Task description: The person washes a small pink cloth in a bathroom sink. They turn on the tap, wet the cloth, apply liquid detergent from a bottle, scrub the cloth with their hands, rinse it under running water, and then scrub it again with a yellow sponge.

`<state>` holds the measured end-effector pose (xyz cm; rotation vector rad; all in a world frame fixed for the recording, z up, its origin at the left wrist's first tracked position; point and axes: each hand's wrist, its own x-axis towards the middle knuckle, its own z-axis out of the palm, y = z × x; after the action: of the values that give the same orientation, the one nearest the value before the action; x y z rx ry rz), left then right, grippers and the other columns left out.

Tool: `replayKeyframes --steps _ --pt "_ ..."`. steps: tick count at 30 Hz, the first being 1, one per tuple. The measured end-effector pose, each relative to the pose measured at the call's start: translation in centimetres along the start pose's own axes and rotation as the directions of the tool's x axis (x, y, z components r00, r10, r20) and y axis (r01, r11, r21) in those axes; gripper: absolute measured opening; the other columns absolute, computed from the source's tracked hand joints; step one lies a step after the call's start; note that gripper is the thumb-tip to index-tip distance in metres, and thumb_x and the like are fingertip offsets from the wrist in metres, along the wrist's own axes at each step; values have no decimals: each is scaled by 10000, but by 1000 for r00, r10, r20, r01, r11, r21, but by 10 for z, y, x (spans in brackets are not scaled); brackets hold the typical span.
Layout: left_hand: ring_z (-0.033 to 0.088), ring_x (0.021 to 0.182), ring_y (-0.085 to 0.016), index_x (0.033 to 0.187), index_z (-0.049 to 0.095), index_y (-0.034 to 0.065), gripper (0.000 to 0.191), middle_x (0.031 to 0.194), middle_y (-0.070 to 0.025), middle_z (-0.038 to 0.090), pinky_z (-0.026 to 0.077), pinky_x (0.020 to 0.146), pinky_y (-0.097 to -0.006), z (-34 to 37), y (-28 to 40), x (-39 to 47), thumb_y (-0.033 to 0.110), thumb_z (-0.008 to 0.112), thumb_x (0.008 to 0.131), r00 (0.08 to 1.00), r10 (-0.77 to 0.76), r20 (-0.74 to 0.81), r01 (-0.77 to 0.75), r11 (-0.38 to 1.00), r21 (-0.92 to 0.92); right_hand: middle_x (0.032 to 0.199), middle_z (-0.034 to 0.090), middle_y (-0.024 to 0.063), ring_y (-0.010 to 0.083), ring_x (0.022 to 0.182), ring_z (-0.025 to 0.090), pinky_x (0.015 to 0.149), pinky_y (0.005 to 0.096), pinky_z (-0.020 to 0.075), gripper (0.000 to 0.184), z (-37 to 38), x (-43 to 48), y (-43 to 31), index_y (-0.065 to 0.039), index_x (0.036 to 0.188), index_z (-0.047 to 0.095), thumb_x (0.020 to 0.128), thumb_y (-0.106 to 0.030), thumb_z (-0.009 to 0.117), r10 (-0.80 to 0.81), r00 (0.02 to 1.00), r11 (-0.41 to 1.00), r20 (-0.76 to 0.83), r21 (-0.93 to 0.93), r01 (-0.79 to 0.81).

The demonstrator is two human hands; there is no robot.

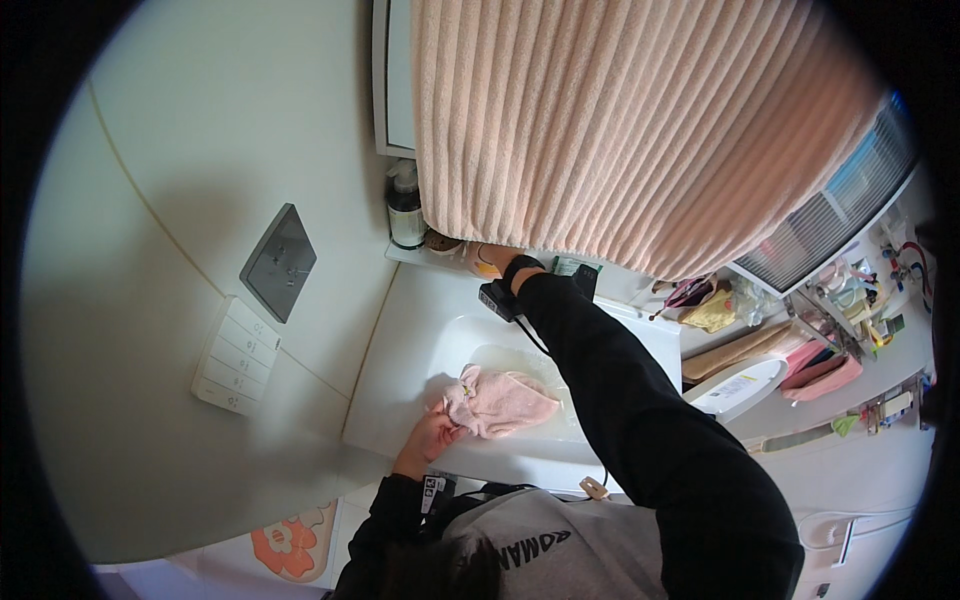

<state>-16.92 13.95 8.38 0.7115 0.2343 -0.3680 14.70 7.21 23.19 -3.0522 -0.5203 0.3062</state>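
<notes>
A damp-looking pink cloth (pixel 514 401), bunched at its left end, is over the white washbasin (pixel 409 330). My left hand (pixel 429 435) pinches that bunched end near the basin's front left side. Shallow, cloudy water (pixel 517 358) shows in the bowl behind the cloth. My right hand (pixel 493 256) reaches across to the ledge at the back, beside an orange and white container (pixel 481 268). The hanging towel covers its fingers, so I cannot tell whether it grips anything.
A large ribbed pink towel (pixel 600 127) hangs over the back of the basin. On the back ledge stand a dark pump bottle (pixel 406 214) and a brown round item (pixel 442 243). A switch panel (pixel 238 355) is on the left wall. A toilet lid (pixel 739 386) is at right.
</notes>
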Motion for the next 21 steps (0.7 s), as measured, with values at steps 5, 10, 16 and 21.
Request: replayKeyframes --steps 5,10,16,21 --pt "561 832 -108 1320 331 144 593 1065 -10 523 509 714 -240 -3 -10 8 -86 363 773 998 20 -60 -23 998 -54 1436 277 83 313 1310 267 1062 464 220 527 17 22 3 -122 1382 284 904 -345 290 3 1000 999 23 39 -4" --pt "505 758 -74 1345 281 155 634 1036 -3 498 445 609 -189 -1 -10 12 -109 362 774 987 41 -155 -72 977 -200 1438 265 102 334 1310 257 1065 472 207 529 -1 18 -4 -102 1381 281 906 -332 290 -127 992 992 -18 16 128" --pt "491 746 -52 1157 471 109 228 959 21 525 422 591 -159 -7 -16 19 86 401 942 954 217 -206 -230 972 -43 1076 572 207 305 947 584 804 354 455 590 -36 -81 21 56 1053 554 765 -459 535 -78 997 969 -6 234 78" --pt "581 890 -111 1149 458 12 247 1055 -62 559 526 738 -207 -48 -37 54 100 323 962 998 -56 -25 25 739 -674 768 562 50 135 650 553 597 255 474 324 5 -187 115 -10 950 554 855 -320 552 -416 824 97 384 920 -380"
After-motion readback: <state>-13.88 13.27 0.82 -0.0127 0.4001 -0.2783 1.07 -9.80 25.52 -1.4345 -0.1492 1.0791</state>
